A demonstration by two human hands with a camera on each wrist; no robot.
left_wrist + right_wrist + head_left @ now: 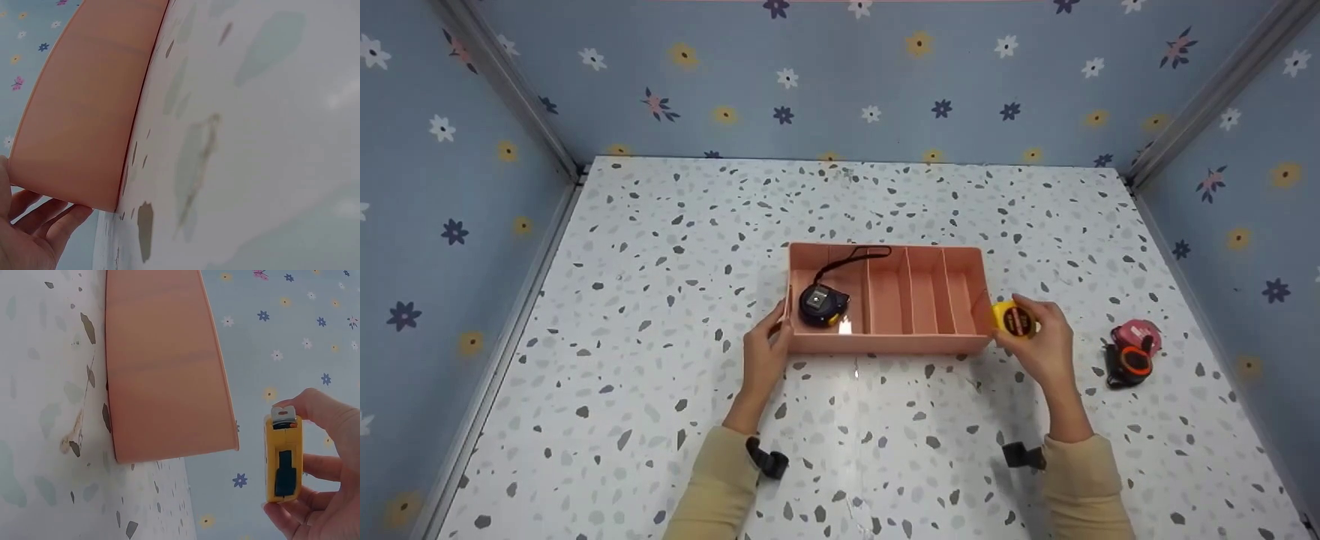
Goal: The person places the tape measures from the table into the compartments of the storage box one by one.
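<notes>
A pink divided box lies on the table with its compartments facing up. At its left end is my left hand, gripping the end wall with the fingers along the outside. A black tape measure with a wrist strap sits in the wide left compartment. Just beyond the box's right end, my right hand pinches a yellow tape measure between thumb and fingers. In the right wrist view, that yellow tape measure is held apart from the box, its metal hook tip on top.
To the right of my right hand, a pink tape measure and a black-and-orange tape measure lie touching on the speckled table. Flowered panels wall in the back and both sides.
</notes>
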